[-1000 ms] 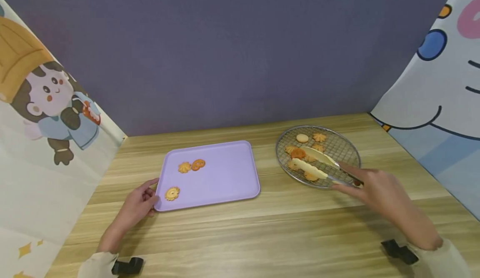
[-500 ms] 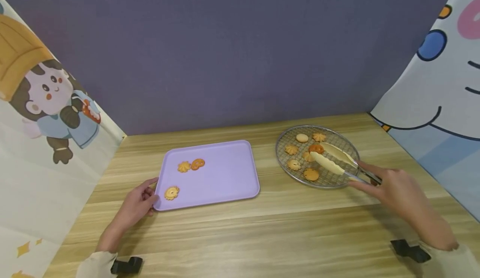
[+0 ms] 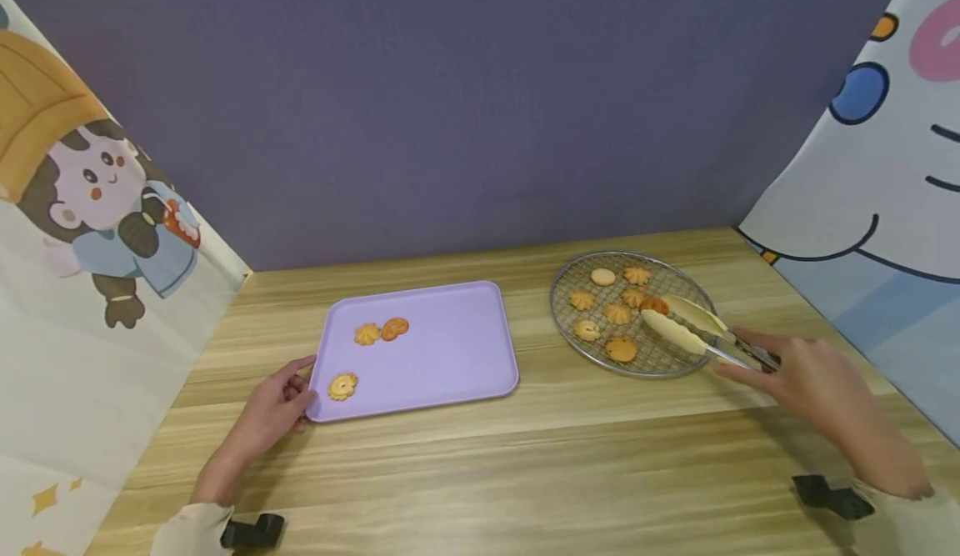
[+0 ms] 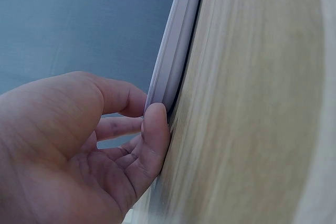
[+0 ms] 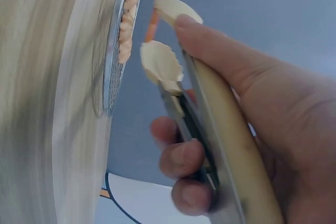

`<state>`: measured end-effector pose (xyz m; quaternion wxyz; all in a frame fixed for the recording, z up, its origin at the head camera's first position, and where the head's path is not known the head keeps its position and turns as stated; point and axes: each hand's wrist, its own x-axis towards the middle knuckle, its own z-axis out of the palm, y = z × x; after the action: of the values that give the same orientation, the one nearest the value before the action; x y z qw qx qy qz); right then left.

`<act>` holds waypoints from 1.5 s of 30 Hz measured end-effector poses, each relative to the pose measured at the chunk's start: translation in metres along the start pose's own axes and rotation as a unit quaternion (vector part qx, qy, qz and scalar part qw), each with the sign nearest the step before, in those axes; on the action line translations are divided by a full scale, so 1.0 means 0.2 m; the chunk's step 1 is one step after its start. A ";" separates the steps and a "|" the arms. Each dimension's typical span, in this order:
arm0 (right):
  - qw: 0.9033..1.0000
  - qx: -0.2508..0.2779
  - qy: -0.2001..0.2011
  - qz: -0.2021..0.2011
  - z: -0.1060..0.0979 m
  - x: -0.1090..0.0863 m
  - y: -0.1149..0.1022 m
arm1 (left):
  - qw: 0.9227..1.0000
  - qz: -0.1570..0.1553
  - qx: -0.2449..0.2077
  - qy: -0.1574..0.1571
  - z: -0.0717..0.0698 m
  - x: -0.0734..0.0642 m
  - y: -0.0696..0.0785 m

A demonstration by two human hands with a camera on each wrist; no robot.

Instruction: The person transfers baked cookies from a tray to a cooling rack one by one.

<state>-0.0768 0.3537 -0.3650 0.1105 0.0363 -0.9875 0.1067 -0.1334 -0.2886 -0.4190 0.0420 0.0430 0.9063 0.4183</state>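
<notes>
My right hand grips metal tongs with cream scalloped tips over the right part of a round wire rack. Between the tips is a reddish-brown cookie; the right wrist view shows this cookie edge-on, spanning the gap and apart from the rack. My left hand holds the front left corner of a lilac tray, thumb and forefinger at its rim. On the tray lie a flower-shaped cookie, a brown pretzel-shaped cookie and a ring-like cookie.
Several cookies stay on the rack, among them a pale oval one and a round golden one. Tray and rack stand apart on a wood-grain table. A dark panel rises behind, with printed cloths at both sides.
My right hand has drawn the tongs to the right across the rack, and the reddish-brown cookie has moved right with them, uncovering cookies. The left hand and tray have stayed put.
</notes>
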 end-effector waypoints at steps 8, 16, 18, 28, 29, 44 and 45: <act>1.000 -0.010 -0.024 -0.004 0.03 -0.01 0.03 | 1.000 0.002 -0.001 0.000 0.00 0.00 0.01; 0.999 0.000 -0.044 0.007 0.05 0.00 0.03 | 1.000 0.001 -0.004 -0.001 0.00 0.00 0.01; 0.999 0.000 -0.041 0.008 0.05 0.00 0.03 | 1.000 0.001 -0.002 0.000 0.00 0.01 0.01; 1.000 0.002 -0.029 0.003 0.03 -0.02 0.02 | 1.000 0.000 -0.006 -0.003 0.00 0.01 0.00; 1.000 0.002 -0.029 0.004 0.03 -0.02 0.01 | 1.000 0.000 -0.005 -0.002 0.00 0.01 0.00; 0.999 -0.002 -0.044 0.022 0.02 -0.01 -0.02 | 1.000 0.006 0.003 -0.003 0.00 0.01 0.00; 0.999 -0.002 -0.046 0.024 0.01 -0.01 -0.02 | 1.000 0.006 0.002 -0.003 0.00 0.01 0.00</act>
<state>-0.0741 0.3486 -0.3674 0.0621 0.0178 -0.9923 0.1058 -0.1350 -0.2888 -0.4187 0.0423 0.0502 0.9068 0.4164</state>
